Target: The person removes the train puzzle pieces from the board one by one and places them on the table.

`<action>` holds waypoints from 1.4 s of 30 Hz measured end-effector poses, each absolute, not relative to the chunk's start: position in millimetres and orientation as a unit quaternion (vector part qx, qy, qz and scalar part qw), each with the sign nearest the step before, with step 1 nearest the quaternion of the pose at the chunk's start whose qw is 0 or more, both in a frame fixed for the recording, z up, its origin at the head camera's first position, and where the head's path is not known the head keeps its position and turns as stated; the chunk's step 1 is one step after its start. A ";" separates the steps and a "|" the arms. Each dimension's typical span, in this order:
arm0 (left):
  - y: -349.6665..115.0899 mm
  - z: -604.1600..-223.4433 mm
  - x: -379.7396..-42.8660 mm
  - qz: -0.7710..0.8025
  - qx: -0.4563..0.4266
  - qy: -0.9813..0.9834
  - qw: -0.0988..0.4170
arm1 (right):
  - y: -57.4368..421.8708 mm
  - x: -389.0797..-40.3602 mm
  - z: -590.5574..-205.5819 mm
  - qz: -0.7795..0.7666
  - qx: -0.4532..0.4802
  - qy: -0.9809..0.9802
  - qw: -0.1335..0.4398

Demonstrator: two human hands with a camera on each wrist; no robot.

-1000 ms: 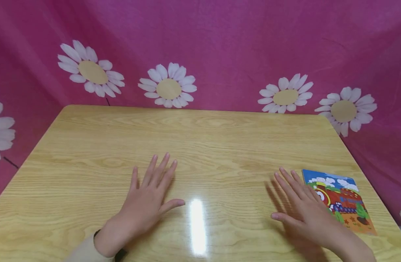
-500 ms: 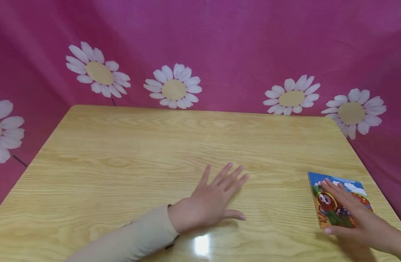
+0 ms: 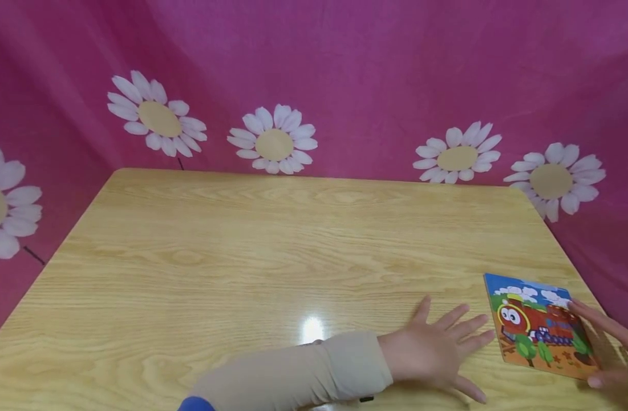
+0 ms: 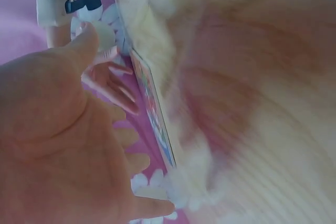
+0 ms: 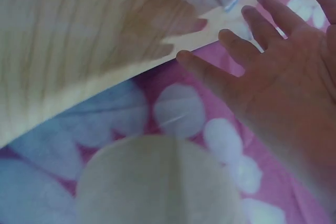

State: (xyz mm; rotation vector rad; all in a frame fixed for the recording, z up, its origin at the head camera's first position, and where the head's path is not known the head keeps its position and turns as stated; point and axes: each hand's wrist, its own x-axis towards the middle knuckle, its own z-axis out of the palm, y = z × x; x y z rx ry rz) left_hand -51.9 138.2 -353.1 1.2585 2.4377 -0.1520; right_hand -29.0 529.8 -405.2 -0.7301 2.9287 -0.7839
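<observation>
A flat picture board (image 3: pixel 542 328) printed with a cartoon red train lies on the right side of the wooden table (image 3: pixel 293 245). My left hand (image 3: pixel 432 354), palm down with fingers spread, is just left of the board, its fingertips near the left edge. At the board's right edge is my right hand (image 3: pixel 627 337), fingers and thumb apart; whether it touches the board I cannot tell. The left wrist view catches the board (image 4: pixel 152 106) edge-on beyond my left palm. In the right wrist view, my right hand (image 5: pixel 294 87) has extended fingers and nothing in them.
A pink cloth (image 3: pixel 344 85) with large white daisies hangs behind and beside the table. The table's right edge (image 3: pixel 575 260) runs close by the board. A bright light reflection (image 3: pixel 312 330) shows on the tabletop.
My left hand has swept right across the table to the board's left side. My right hand has passed over the board to its right edge. The board has barely shifted in view.
</observation>
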 end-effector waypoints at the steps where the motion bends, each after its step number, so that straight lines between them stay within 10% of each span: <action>1: 144.3 -353.5 -51.0 -0.059 0.451 0.867 0.201 | 535.0 -28.1 -408.4 -0.261 -0.224 0.939 0.012; 23: 183.4 -366.8 -46.9 -0.083 0.441 0.864 0.227 | 547.4 -32.1 -413.5 -0.197 -0.262 0.945 0.019; 42: 130.2 -369.3 -59.5 -0.056 0.463 0.862 0.198 | 484.4 -43.0 -402.1 -0.237 -0.347 0.907 0.009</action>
